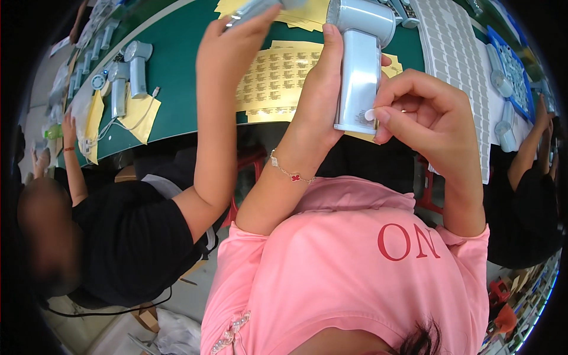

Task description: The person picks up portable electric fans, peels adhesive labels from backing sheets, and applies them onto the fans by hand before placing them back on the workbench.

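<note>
A pale blue handheld fan stands upright in my left hand, its round head at the top. My left fingers are wrapped round its body, the thumb along its left side and a fingertip showing on the right. Between thumb and forefinger, my right hand pinches a small white round sticker. The sticker is at the fan's lower right, near small print on the body; I cannot tell whether it touches the surface. The other right fingers are curled in.
Yellow label sheets lie on the green table behind my hands. A grey-white patterned sheet is on the right, beside a blue tray of parts. At left, a co-worker's arm reaches across; more fans stand beyond it.
</note>
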Action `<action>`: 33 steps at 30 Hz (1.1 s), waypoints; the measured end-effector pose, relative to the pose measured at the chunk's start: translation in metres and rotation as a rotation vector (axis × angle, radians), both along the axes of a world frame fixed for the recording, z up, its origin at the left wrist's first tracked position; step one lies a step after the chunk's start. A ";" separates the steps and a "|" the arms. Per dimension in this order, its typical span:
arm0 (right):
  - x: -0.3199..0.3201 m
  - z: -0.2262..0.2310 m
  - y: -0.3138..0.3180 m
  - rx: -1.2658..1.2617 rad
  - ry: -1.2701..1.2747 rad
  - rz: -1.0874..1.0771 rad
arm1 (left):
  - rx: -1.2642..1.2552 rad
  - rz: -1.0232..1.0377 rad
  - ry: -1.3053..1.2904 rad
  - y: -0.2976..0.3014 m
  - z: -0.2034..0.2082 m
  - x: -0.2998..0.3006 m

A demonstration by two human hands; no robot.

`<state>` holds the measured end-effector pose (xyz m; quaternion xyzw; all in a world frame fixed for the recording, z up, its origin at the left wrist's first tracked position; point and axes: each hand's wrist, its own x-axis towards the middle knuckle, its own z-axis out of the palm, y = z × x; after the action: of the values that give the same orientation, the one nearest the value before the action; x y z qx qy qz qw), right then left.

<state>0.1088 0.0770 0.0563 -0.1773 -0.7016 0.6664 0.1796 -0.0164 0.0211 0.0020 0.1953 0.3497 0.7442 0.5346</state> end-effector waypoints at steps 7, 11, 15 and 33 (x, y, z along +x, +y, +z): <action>-0.001 0.001 -0.004 0.004 -0.035 -0.026 | 0.002 0.003 0.007 0.000 -0.001 -0.001; -0.002 0.002 -0.008 0.033 -0.041 -0.049 | 0.002 0.003 0.015 -0.002 -0.001 -0.002; -0.002 0.002 -0.010 0.045 -0.066 -0.065 | -0.009 0.013 0.023 -0.002 -0.001 -0.001; 0.007 -0.031 -0.020 0.603 0.274 -0.575 | 0.013 -0.050 -0.093 -0.009 -0.012 -0.007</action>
<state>0.1162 0.0573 0.0256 -0.2153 -0.7565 0.3720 0.4929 -0.0234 0.0122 -0.0103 0.1728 0.3146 0.7411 0.5673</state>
